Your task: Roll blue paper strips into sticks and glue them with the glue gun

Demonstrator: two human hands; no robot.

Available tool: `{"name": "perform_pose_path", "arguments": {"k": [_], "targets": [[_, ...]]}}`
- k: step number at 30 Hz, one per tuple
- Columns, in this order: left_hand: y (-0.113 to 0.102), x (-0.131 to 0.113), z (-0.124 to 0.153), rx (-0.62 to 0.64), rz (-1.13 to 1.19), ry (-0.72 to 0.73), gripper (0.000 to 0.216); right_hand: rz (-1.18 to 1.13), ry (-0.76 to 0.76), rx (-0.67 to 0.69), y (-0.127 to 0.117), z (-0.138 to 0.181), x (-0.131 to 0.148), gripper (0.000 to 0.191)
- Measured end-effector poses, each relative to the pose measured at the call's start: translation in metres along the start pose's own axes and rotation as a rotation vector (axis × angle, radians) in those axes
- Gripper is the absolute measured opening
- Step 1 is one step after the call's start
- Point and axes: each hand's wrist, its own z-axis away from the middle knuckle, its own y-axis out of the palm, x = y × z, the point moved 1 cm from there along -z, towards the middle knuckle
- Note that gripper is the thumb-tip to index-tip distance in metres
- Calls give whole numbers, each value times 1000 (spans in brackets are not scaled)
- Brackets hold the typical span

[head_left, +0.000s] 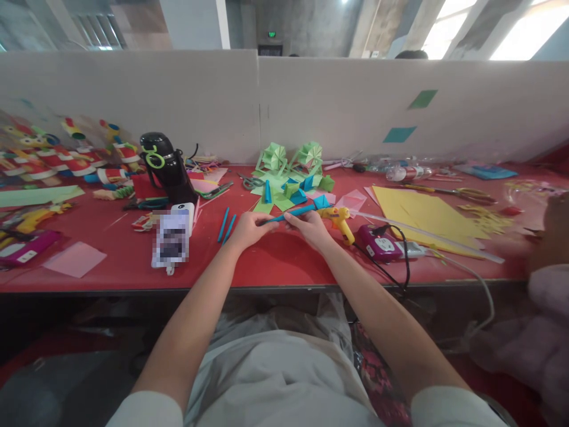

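Between my two hands runs a thin blue paper tube [292, 213], held roughly level above the red table. My left hand [251, 230] has its fingers closed around the left end. My right hand [310, 227] pinches it further right, thumb on the near side. Two more blue paper sticks [223, 225] lie left of my left hand. Behind my hands are folded blue and green paper pieces [291, 190] and two green paper pinwheel shapes [310, 155]. A yellow glue gun [340, 222] rests just right of my right hand.
To the left stand a black bottle [162, 166] and a phone [171, 237]. Rightward are a purple power strip [377, 243] with cables, yellow paper sheets [413, 210], a clear ruler [444, 238] and scissors [471, 194]. A white partition [178, 95] borders the back. Another person's arm [555, 237] is at far right.
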Motion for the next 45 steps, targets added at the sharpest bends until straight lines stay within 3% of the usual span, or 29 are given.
{"name": "perform_pose_path", "arguments": {"k": [16, 38, 45], "targets": [[0, -1, 1, -8, -1, 11, 26, 52, -87, -68, -2, -2, -1, 43], [-2, 0, 0, 11, -80, 39, 33, -11, -36, -110, -4, -3, 1, 45], [1, -1, 1, 87, -72, 31, 31, 5, -61, -77, -3, -3, -2, 44]]}}
